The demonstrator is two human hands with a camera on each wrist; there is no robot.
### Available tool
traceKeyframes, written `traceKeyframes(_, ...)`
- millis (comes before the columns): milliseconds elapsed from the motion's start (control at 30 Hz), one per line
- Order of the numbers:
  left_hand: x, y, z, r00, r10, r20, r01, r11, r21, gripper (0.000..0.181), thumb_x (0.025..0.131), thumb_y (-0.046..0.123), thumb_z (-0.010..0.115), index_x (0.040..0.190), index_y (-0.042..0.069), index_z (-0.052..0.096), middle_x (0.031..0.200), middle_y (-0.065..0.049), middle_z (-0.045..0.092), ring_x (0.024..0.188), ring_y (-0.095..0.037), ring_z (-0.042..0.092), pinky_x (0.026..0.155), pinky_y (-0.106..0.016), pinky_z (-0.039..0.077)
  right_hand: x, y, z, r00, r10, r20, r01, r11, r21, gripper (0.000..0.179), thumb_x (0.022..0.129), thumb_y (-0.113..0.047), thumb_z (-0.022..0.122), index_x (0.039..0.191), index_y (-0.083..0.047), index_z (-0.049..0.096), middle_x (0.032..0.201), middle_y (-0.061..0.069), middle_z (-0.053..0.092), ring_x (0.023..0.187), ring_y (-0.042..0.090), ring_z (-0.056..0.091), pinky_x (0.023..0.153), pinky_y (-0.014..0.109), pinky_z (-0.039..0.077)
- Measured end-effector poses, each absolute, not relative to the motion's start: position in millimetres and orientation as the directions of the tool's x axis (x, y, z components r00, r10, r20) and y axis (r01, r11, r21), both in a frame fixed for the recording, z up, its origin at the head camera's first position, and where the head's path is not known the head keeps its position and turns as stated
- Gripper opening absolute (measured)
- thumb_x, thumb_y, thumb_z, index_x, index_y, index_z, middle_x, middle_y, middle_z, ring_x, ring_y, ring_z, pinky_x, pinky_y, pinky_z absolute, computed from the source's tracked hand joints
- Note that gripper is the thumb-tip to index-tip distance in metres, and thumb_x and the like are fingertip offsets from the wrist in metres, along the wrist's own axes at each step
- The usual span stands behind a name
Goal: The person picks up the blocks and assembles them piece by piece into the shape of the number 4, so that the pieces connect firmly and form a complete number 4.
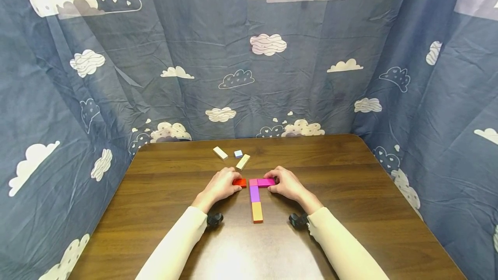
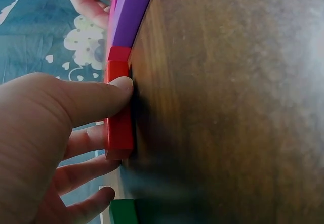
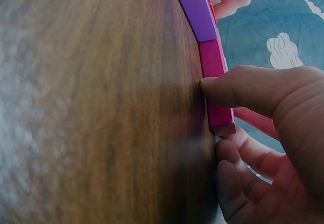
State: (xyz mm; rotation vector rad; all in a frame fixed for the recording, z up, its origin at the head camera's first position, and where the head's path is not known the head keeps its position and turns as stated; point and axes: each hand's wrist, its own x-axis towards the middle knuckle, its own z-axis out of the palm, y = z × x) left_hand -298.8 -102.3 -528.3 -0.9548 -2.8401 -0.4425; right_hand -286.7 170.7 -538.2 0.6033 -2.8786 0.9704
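Observation:
My left hand (image 1: 222,183) pinches a red block (image 2: 119,133) between thumb and fingers, flat on the table. In the head view a narrow gap separates its right end from a small pink block (image 1: 253,182). On the other side, my right hand (image 1: 287,183) pinches a magenta block (image 1: 266,182) that lines up against the pink block. From the pink block a purple block (image 1: 254,194) runs toward me, followed by an orange block (image 1: 257,211). Beneath the left hand's fingertips, the left wrist view shows a green block (image 2: 123,211).
Farther back on the wooden table (image 1: 175,202) lie a cream block (image 1: 220,153), a pale yellow block (image 1: 243,162) and a small light-blue block (image 1: 238,154). A blue cloud-patterned curtain (image 1: 218,25) hangs behind the table and at both sides.

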Motion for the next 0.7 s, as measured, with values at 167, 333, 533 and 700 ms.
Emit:
traceKeyframes(167,-296.8,-100.9,-529.5,-0.803,0.564,0.193,0.596,0.769,0.232,0.021,0.085,0.026,0.079,0.103,0.015,0.077,0.095,0.002,0.063,0.088,-0.018,0.057,0.078,-0.038,0.049,-286.0,170.0,-537.4,-0.930,-0.335,0.151,-0.358,0.733,-0.578,0.039,0.072,-0.015,0.088,0.109,-0.018,0.077,0.092,0.001,0.060,0.080,0.020,0.055,0.071,0.035,0.043)
traceKeyframes(333,-295.9,-98.4,-528.6,-0.801,0.563,0.204,0.598,0.764,0.242,0.020,0.085,0.026,0.080,0.102,0.015,0.076,0.094,0.002,0.063,0.088,-0.019,0.057,0.078,-0.039,0.049,-285.4,170.4,-537.0,-0.935,-0.325,0.141,-0.343,0.733,-0.587,0.040,0.071,-0.015,0.088,0.110,-0.019,0.077,0.091,0.000,0.059,0.076,0.016,0.052,0.069,0.035,0.042)
traceKeyframes(533,-295.8,-96.8,-530.0,-0.800,0.564,0.204,0.600,0.758,0.256,0.022,0.085,0.028,0.081,0.102,0.016,0.076,0.095,0.003,0.062,0.090,-0.019,0.057,0.080,-0.040,0.049,-286.0,170.5,-538.0,-0.930,-0.336,0.151,-0.358,0.728,-0.584,0.039,0.072,-0.016,0.088,0.109,-0.019,0.077,0.090,-0.001,0.059,0.077,0.017,0.053,0.069,0.034,0.042)
traceKeyframes(700,-296.7,-96.2,-531.3,-0.800,0.563,0.210,0.600,0.758,0.256,0.024,0.085,0.028,0.081,0.105,0.015,0.076,0.097,0.002,0.062,0.092,-0.021,0.058,0.081,-0.041,0.049,-287.1,171.0,-538.5,-0.929,-0.338,0.153,-0.361,0.727,-0.585,0.039,0.071,-0.016,0.088,0.108,-0.019,0.077,0.089,-0.002,0.058,0.077,0.016,0.052,0.069,0.034,0.042)
